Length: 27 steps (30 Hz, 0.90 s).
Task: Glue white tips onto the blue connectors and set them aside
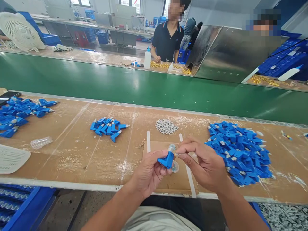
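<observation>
My left hand [154,170] is closed around a blue plastic part [166,159] with a pale tip pointing up. Thumb and forefinger of my right hand [204,160] are pinched together just right of that tip, on something too small to make out. Below and behind the blue part lies a small transparent round dish [175,166], partly covered by my fingers. A cardboard sheet [166,184] with white tape strips lies under both hands. Beyond them sits a pile of small grey pieces [166,126]. Right of my right hand spreads a large heap of similar blue parts [237,149].
Smaller groups of blue parts lie at the middle left [108,127] and far left [20,112]. A transparent plastic tube [41,142] rests on the table's left. Behind the table runs a green conveyor belt [108,81]. A person [167,41] stands across it, near a white bottle [147,59].
</observation>
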Motion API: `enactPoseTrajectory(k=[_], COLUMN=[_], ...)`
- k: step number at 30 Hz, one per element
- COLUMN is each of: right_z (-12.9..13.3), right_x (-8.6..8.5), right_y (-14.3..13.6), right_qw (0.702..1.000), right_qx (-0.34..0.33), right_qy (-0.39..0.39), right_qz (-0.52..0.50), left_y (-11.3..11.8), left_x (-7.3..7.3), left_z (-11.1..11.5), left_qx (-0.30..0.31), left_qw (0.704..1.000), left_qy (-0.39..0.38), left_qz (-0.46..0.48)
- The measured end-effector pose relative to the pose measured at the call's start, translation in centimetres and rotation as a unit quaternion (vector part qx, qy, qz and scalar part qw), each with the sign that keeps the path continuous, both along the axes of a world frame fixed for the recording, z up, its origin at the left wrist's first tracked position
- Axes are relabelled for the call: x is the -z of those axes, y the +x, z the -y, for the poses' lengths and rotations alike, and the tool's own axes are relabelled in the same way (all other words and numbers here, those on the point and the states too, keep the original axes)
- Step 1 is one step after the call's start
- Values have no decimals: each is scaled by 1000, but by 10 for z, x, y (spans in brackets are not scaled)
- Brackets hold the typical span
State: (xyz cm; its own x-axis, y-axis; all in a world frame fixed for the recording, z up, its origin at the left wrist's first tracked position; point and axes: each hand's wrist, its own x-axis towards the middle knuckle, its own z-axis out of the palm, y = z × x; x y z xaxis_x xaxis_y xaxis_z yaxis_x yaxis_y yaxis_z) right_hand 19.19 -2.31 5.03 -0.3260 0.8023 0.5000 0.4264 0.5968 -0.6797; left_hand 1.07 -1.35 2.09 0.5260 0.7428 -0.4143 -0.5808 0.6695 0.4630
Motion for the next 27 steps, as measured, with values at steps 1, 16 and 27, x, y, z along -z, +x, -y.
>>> enactPoseTrajectory(k=[1,16,27], right_z=[-1,-1,-4], right_x=[0,5,9], right_y=[1,4,10], right_qw=[1000,977,968], right_qx=[-6,-31,-72], right_qy=[12,146,151], right_qz=[9,151,188], left_y=[0,-3,-6], left_x=[1,3,10], left_z=[0,-3,-4], left_qx=[3,53,49], left_qw=[1000,995,997], left_qy=[1,-71,-53], left_qz=[4,38,17])
